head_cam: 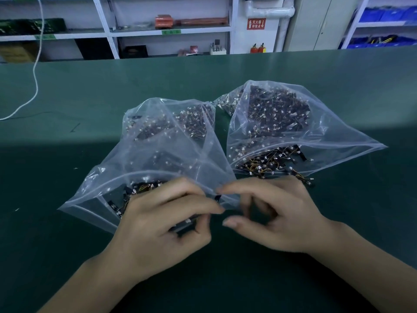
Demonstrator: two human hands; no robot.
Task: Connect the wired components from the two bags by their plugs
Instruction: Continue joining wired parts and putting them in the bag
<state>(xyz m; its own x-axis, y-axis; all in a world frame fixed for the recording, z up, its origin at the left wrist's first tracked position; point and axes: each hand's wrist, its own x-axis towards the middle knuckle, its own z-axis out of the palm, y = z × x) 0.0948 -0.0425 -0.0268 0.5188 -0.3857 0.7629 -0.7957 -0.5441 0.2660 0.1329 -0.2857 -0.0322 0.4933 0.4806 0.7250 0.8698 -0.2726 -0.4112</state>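
Two clear plastic bags lie on the green table (67, 245). The left bag (158, 141) and the right bag (316, 136) both hold several small black wired components with white plugs. Some components (270, 164) spill out of the right bag's mouth. My left hand (167, 220) rests at the left bag's mouth with its fingers curled around a wired component; its white plug (187, 221) shows by the thumb. My right hand (279, 213) hovers beside it, index finger and thumb apart, the index tip near the left bag's corner and holding nothing that I can see.
A white cable (36, 77) hangs down onto the table at the far left. White shelving (171, 30) with boxes and tools stands behind the table's far edge. Two red fire extinguishers (257, 48) stand by a grey cabinet (320, 23).
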